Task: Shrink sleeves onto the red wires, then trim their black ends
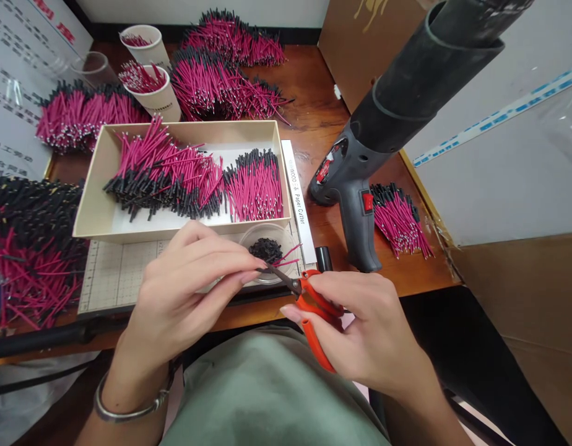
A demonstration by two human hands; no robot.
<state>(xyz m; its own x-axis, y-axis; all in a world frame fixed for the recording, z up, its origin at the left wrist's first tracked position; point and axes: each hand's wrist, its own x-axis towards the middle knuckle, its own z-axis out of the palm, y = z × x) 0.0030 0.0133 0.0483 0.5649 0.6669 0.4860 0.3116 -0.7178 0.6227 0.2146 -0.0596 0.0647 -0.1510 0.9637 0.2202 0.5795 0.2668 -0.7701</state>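
Observation:
My right hand (360,322) is closed around orange-handled scissors (319,303), whose dark blades point left. Their tips meet the fingertips of my left hand (188,279), which is closed in a pinch. What it pinches is too small to make out. Just behind the fingertips sits a round clear dish (291,238) with small black pieces (266,249) and a couple of pink wires. A cream box (184,233) behind my left hand holds pink wires with black ends (169,173).
A heat gun (360,161) stands right of the box, with a small wire pile (400,217) beyond. More wire bundles (212,80) lie at the back and left (30,241). Two paper cups (153,99) hold wires. A paper cutter (301,204) lies under the box.

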